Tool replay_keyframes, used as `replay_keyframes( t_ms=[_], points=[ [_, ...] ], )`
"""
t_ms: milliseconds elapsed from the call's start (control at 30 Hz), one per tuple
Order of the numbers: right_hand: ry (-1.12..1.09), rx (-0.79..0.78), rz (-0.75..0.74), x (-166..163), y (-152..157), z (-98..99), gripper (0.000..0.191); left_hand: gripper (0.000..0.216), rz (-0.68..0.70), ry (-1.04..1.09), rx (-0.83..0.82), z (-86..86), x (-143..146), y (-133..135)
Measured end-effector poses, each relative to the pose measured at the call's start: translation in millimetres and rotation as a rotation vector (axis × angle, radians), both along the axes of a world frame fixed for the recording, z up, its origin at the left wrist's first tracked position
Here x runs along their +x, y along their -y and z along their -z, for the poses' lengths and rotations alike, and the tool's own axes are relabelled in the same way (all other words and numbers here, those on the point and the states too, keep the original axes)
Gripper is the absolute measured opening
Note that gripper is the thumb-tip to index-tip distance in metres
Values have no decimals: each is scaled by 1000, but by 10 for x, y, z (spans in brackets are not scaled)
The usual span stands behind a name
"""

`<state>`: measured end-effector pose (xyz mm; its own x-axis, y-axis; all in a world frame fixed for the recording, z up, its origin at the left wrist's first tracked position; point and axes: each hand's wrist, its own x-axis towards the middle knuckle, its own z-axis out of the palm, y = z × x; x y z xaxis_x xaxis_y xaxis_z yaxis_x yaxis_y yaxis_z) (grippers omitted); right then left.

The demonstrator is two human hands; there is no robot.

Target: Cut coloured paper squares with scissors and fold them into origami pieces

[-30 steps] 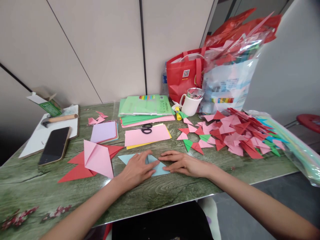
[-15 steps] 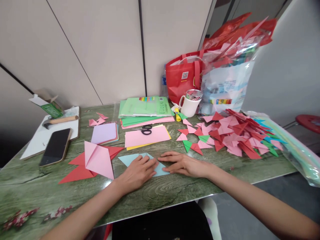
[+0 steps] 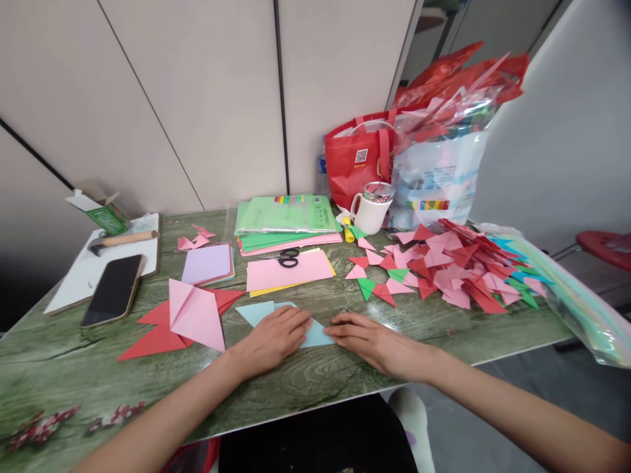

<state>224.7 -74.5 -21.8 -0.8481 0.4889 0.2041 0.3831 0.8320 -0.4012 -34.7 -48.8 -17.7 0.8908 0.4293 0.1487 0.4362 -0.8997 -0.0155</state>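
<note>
A light blue folded paper (image 3: 256, 311) lies on the green wood-patterned table (image 3: 59, 368) right in front of me. My left hand (image 3: 272, 338) rests flat on its middle, fingers stretched out and pressing down. My right hand (image 3: 372, 340) lies flat at the paper's right corner, fingertips touching its edge. Most of the blue sheet is hidden under the two hands. Just left of it sits a pink folded sheet (image 3: 194, 313) on top of red folded paper (image 3: 152, 338).
Behind the hands lie pink and yellow sheets (image 3: 290, 270) with black scissors (image 3: 288, 260), a stack of green paper (image 3: 286, 217), a lilac pad (image 3: 207, 263). A heap of folded triangles (image 3: 453, 266), white mug (image 3: 369, 209), red bag (image 3: 357, 161) stand right. A phone (image 3: 113, 289) and hammer (image 3: 123, 240) lie left.
Both hands slid slightly toward me along the blue paper, the right hand moving to its right corner. The view has tilted a little.
</note>
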Motion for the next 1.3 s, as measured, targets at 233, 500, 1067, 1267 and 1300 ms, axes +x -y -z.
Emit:
replay_keyframes(
  t_ms=[233,500,1067,1267,1300],
  points=[
    [-9,96,103,-52,122,-23,27,28,-42,-12,45,55,-5,19],
    [40,282,163,-100,295,71,19,25,-96,123,30,155,-27,17],
    [404,431,440,-634,67,25,46,30,-122,228,2,175,-58,39],
    [439,455,334,-520,241,65,44,25,-122,263,26,216,-70,40],
    [451,455,326,-474,300,86,43,24,-126,266,23,218,-70,41]
  ],
)
